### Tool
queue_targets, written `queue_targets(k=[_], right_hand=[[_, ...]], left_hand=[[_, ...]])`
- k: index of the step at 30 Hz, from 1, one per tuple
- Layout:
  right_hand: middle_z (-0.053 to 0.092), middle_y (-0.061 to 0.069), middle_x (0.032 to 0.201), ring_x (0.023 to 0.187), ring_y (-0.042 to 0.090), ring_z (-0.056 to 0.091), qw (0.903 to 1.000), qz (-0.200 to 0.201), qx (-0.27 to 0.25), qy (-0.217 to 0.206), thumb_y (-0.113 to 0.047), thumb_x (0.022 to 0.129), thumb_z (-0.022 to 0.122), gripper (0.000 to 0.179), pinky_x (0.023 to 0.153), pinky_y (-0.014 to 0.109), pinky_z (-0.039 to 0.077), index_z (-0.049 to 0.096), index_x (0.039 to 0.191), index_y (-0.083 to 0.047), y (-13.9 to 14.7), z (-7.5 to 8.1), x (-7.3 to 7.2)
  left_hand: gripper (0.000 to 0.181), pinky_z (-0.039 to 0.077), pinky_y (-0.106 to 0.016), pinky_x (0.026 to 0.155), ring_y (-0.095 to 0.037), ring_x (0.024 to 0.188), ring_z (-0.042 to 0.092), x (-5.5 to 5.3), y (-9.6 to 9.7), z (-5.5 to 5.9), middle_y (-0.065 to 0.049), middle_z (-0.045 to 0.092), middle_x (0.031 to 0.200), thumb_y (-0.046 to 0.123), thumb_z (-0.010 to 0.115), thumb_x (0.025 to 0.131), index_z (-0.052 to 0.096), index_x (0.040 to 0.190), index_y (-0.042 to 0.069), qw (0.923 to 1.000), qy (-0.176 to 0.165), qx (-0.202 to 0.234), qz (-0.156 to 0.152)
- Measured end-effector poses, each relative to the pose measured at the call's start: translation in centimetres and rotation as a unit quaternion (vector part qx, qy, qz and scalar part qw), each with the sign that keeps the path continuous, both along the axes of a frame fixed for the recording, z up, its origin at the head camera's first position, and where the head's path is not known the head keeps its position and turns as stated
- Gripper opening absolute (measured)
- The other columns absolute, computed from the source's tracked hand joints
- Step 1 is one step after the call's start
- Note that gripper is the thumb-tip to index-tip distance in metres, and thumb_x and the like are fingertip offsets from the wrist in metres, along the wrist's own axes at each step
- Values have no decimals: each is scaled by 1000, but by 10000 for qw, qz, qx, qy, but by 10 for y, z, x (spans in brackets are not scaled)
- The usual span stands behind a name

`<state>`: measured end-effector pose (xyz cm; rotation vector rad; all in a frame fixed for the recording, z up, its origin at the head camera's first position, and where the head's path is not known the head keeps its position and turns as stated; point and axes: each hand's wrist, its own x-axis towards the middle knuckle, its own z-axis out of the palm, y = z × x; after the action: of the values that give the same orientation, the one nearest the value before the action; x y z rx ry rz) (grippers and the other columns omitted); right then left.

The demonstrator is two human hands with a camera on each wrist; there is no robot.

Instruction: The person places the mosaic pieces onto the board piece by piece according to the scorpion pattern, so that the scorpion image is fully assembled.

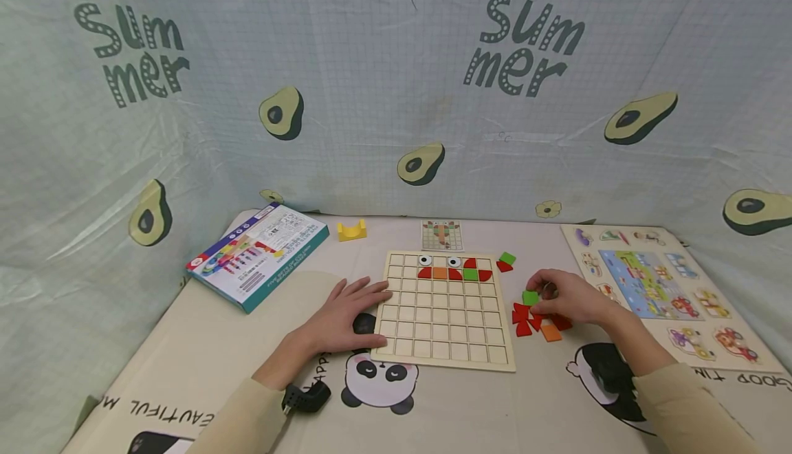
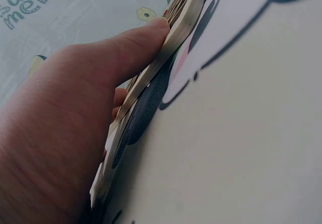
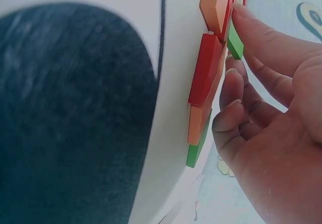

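Note:
A wooden grid board lies in front of me, with red, orange and green tiles and two eye tiles set near its top. My left hand rests at the board's left edge, fingers spread; the left wrist view shows the thumb along the wooden rim. Over a pile of loose red tiles right of the board, my right hand pinches a green square tile between thumb and fingers. The right wrist view shows that green tile beside the thumb, above red and orange pieces.
Behind the board lies a small pattern card. A yellow arched block and a boxed game sit at the back left. At right is a picture puzzle board. Green and red tiles lie off the board's upper right corner.

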<state>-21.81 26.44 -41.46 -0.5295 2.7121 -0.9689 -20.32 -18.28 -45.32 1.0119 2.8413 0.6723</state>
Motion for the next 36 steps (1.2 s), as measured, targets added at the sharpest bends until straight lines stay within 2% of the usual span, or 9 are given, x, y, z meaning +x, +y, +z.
queue_targets(k=[18, 25, 36], right_hand=[[57, 0, 88, 84, 20, 53, 9998, 82, 34, 174, -9, 94, 72, 12, 70, 26, 49, 65, 103, -5, -2, 2, -4], [58, 1, 88, 82, 20, 55, 9998, 100, -151, 106, -8, 96, 68, 9, 69, 26, 50, 65, 104, -4, -4, 5, -5], [61, 3, 96, 91, 23, 59, 9996, 69, -187, 220, -8, 97, 67, 8, 80, 31, 53, 67, 104, -8, -14, 14, -10]], left_hand=[[81, 4, -60, 119, -31, 151, 20, 2, 1, 3, 2, 35, 161, 63, 68, 85, 48, 152, 21, 10000, 14, 51, -43], [81, 5, -61, 118, -31, 151, 20, 2, 1, 3, 2, 36, 161, 63, 68, 85, 48, 152, 21, 10000, 14, 56, -59], [81, 4, -59, 119, -30, 152, 19, 1, 0, 2, 2, 35, 162, 63, 67, 85, 48, 152, 22, 10000, -18, 23, -29]])
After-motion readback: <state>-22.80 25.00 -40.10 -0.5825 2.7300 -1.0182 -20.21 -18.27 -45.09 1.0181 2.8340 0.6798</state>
